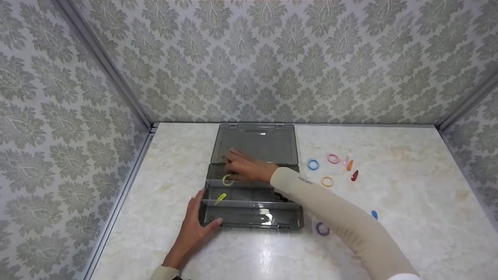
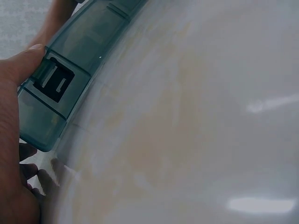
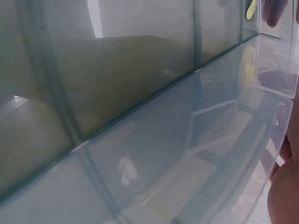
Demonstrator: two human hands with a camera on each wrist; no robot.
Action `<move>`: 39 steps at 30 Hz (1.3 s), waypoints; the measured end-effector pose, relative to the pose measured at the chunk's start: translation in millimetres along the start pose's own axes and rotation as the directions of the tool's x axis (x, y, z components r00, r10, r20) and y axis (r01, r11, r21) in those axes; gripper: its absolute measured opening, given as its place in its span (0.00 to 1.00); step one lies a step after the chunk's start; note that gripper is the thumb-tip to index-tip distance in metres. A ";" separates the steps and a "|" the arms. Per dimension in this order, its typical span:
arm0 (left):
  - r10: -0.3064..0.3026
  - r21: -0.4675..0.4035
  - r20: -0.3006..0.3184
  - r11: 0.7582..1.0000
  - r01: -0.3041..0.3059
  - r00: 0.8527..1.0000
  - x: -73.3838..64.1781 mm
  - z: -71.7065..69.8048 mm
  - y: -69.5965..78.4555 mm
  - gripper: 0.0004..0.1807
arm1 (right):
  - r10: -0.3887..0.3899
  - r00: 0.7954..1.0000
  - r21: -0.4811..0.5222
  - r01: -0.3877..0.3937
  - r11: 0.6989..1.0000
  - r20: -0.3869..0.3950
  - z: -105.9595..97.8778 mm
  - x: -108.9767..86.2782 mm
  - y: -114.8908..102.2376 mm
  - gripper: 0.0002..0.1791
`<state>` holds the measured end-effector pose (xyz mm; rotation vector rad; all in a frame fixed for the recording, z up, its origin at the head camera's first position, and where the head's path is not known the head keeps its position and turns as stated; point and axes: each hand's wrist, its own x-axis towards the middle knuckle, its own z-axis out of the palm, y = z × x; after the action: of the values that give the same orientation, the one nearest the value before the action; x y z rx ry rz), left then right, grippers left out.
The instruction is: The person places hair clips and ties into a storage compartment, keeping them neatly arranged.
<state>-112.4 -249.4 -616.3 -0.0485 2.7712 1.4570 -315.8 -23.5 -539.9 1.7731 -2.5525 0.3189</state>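
Observation:
A smoky translucent compartment box (image 1: 253,226) lies with its lid (image 1: 256,144) folded back. My left hand (image 1: 196,223) grips its front left corner, thumb on the front wall and fingers along the left end. In the left wrist view the thumb presses near the box's latch (image 2: 55,79). My right hand (image 1: 247,167) is over the back compartment, blurred, with no item visible in its fingers. Just below it a pale yellow-green hair tie (image 1: 228,180) rests in the box against a divider. A yellow hair clip (image 1: 221,198) is in the middle compartment.
Right of the box lie a blue hair tie (image 1: 313,164), a pink one (image 1: 333,158), a peach one (image 1: 327,181) and a purple one (image 1: 322,229). Orange (image 1: 349,165), red (image 1: 355,175) and blue hair clips (image 1: 374,214) lie farther right. Patterned walls border the marbled table (image 1: 163,155).

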 end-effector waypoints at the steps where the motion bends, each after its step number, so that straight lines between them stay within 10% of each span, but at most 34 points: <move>1: -0.001 0.006 -0.001 1.000 0.001 1.000 -0.2 -0.1 0.7 0.61 | 0.002 1.000 -0.007 -0.002 1.000 -0.004 -1.0 -2.3 -0.6 0.09; 16: -0.011 0.008 0.007 1.000 0.011 1.000 -0.5 -3.6 5.4 0.61 | -0.006 0.998 0.019 0.007 1.000 -0.060 -19.2 -45.7 4.9 0.06; 39: 0.013 0.014 0.004 1.000 -0.013 1.000 1.8 1.2 4.3 0.61 | 0.219 0.962 0.295 -0.164 0.941 -0.165 -31.0 -135.6 31.7 0.10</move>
<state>-114.3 -246.0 -613.5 -0.0275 2.7840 1.4389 -300.2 118.1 -532.2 1.4703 -2.6447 0.8528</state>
